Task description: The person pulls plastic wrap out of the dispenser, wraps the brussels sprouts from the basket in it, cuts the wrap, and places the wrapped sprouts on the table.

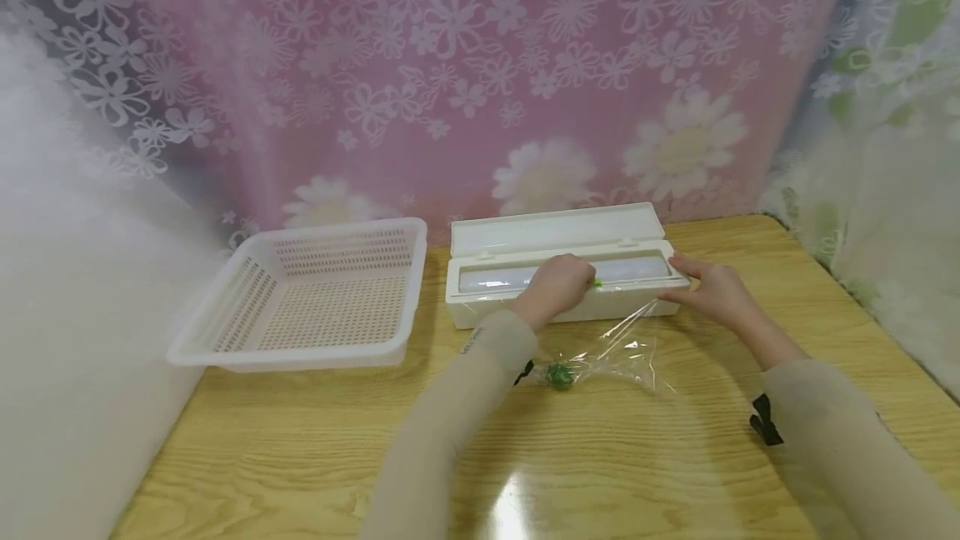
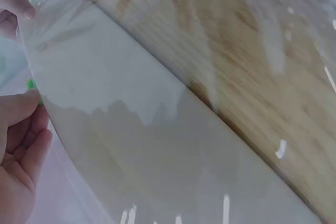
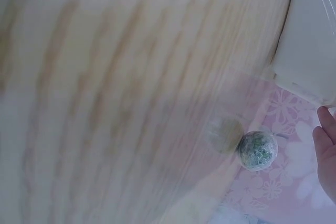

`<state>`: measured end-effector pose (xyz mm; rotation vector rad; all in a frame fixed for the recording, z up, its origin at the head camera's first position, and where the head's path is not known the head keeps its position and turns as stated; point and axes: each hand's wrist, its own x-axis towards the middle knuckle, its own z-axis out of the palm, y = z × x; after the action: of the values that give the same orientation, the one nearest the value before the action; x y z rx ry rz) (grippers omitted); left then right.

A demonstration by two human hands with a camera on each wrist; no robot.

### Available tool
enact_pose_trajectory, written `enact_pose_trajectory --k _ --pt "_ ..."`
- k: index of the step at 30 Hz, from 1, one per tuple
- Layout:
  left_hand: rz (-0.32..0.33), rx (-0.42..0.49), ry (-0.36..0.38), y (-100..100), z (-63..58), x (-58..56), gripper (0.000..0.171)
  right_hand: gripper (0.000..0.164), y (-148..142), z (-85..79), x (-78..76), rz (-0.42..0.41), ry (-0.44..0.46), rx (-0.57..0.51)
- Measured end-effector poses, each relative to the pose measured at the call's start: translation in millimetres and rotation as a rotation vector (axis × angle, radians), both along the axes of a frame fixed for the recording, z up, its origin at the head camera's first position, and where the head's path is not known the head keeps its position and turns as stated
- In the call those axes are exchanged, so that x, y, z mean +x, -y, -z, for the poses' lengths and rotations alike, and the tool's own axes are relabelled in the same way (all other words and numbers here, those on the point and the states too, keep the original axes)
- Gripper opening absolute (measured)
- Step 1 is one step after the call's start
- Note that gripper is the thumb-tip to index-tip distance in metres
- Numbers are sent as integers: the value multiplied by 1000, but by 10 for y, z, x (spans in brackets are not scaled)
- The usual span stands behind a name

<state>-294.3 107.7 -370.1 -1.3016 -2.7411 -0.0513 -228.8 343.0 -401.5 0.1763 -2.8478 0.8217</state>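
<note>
My left hand (image 1: pixel 558 286) pinches a small green slide cutter (image 1: pixel 597 282) at the front edge of a white cling film dispenser box (image 1: pixel 487 307). My right hand (image 1: pixel 712 294) grips the box's right end, thumb near the top corner and fingers at the front. Inside the box lies a roll of cling film (image 1: pixel 637 267); its lid (image 1: pixel 555 227) is raised. A sheet of clear film (image 1: pixel 637 361) hangs down the front onto the table. Near it sits a round green thing wrapped in film (image 1: pixel 559 375), also visible in the right wrist view (image 3: pixel 257 150).
A white plastic basket (image 1: pixel 408 298) with slotted walls stands left of the box. The wooden table (image 1: pixel 300 440) meets a pink flowered curtain (image 1: pixel 465 107) behind, with pale curtains at both sides.
</note>
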Motion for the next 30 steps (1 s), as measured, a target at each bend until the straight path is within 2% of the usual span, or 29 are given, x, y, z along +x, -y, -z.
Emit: enact_pose_trajectory --k 9,19,30 --pt "-11 22 54 209 -24 -21 20 73 -43 0 0 22 4 12" --pt "-38 56 111 366 15 -43 18 73 -25 10 0 3 32 -7" --pt "-83 89 122 608 62 -59 16 72 -26 26 -8 -11 -3 -3"
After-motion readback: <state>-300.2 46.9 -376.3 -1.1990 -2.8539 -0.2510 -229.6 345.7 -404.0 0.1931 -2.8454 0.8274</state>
